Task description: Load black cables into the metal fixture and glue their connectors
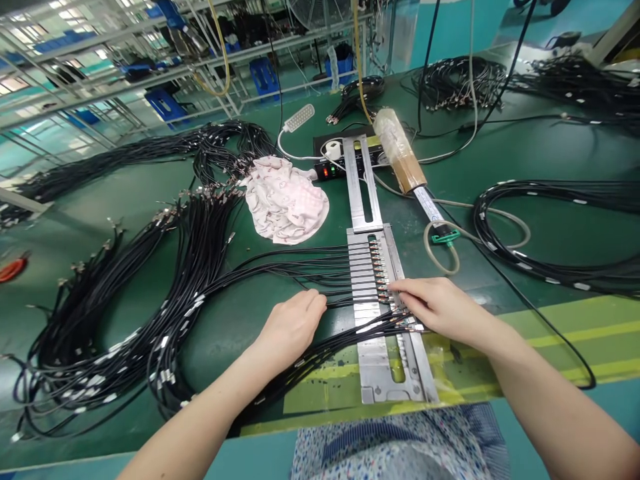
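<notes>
A slotted metal fixture (373,387) lies on the green table, and several black cables (330,257) run side by side into its grooves, their stripped ends over the slot. My left hand (295,323) is closed on a black cable just left of the fixture. My right hand (433,303) reaches in from the right, its thumb and fingertips pinching at a cable end on the fixture's right side. Below the hands, a loose bunch of black cables (345,340) crosses the fixture at a slant. Exactly what sits between the right fingertips is partly hidden.
Large black cable bundles (175,300) cover the left side. A pink cloth (285,200) lies beyond the fixture. Behind it are a black power box (327,171), a small lamp (299,119) and a wrapped soldering iron handle (400,150). A coiled cable bundle (540,267) lies right.
</notes>
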`<state>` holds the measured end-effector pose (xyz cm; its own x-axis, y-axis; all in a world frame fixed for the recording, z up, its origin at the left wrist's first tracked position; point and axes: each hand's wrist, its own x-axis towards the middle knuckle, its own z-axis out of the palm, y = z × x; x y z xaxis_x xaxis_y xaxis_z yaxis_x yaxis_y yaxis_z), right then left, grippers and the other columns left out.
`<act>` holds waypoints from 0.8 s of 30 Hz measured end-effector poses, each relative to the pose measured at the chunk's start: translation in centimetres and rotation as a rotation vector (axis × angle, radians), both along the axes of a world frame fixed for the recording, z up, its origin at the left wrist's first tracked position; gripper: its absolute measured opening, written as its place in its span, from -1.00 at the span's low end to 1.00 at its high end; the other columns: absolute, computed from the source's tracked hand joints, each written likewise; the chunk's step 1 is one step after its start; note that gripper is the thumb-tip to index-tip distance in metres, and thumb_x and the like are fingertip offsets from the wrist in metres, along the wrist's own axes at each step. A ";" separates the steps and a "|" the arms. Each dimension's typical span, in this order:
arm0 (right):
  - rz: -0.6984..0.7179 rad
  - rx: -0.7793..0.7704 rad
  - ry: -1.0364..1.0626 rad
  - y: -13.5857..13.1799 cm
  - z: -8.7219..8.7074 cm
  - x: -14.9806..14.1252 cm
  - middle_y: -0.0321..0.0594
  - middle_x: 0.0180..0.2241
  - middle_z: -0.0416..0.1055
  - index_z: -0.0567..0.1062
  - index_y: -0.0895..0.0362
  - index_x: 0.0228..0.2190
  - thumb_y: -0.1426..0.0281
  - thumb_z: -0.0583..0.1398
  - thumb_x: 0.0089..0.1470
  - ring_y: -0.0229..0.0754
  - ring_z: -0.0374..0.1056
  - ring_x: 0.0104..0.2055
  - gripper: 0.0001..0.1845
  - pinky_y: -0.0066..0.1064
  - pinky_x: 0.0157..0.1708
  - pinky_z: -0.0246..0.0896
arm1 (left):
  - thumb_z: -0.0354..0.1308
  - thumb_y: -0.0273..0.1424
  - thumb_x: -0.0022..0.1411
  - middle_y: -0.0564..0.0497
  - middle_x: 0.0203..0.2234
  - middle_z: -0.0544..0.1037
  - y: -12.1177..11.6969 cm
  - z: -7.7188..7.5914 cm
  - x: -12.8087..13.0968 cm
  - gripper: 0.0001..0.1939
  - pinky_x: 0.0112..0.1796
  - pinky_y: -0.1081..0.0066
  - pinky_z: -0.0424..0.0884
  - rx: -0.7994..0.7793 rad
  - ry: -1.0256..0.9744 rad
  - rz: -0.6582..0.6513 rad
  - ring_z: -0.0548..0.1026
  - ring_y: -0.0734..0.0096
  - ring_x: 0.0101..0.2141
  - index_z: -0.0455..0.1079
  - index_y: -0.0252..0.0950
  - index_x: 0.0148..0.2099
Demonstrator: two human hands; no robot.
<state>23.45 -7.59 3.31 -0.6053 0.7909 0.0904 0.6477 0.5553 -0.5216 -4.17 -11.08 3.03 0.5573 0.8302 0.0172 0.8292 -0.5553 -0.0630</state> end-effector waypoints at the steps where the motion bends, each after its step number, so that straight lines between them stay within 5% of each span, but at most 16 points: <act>1: 0.008 0.006 0.000 0.0 0.0 0.0 -0.24 -0.20 0.52 0.45 0.09 -0.14 0.44 -0.04 0.18 -0.18 0.46 -0.24 -0.67 -0.33 -0.25 0.36 | -0.17 -0.49 0.33 0.03 -0.43 0.38 -0.1 0.0 0.0 -0.81 -0.44 0.43 0.19 0.025 -0.015 -0.003 0.33 0.38 -0.40 0.24 -0.28 -0.29; 10: 0.033 0.013 -0.001 -0.1 -0.1 -0.1 -0.22 -0.20 0.51 0.47 0.10 -0.17 0.44 -0.03 0.18 -0.18 0.44 -0.22 -0.69 -0.33 -0.23 0.35 | -0.10 -0.54 0.29 0.02 -0.51 0.33 -0.2 -1.9 -1.0 -0.84 -0.46 0.40 0.15 0.248 -0.072 -0.169 0.23 0.39 -0.47 0.27 -0.32 -0.32; 15: 0.024 0.014 0.008 -0.1 -0.2 0.0 -0.20 -0.24 0.49 0.46 0.10 -0.17 0.45 -0.03 0.18 -0.20 0.41 -0.26 -0.69 -0.33 -0.26 0.32 | -0.10 -0.59 0.27 0.01 -0.52 0.32 -0.3 -1.5 -1.0 -0.83 -0.47 0.39 0.15 0.351 -0.068 -0.291 0.20 0.41 -0.49 0.30 -0.36 -0.29; 24: 0.085 0.064 -0.009 -0.2 0.1 -0.8 -0.13 -0.33 0.33 0.48 0.03 -0.12 0.37 -0.01 0.19 -0.14 0.21 -0.22 -0.67 -0.27 -0.24 0.20 | -0.12 -0.56 0.29 0.01 -0.51 0.34 0.5 -2.0 -1.1 -0.83 -0.45 0.41 0.20 0.321 -0.065 -0.332 0.26 0.43 -0.47 0.30 -0.36 -0.28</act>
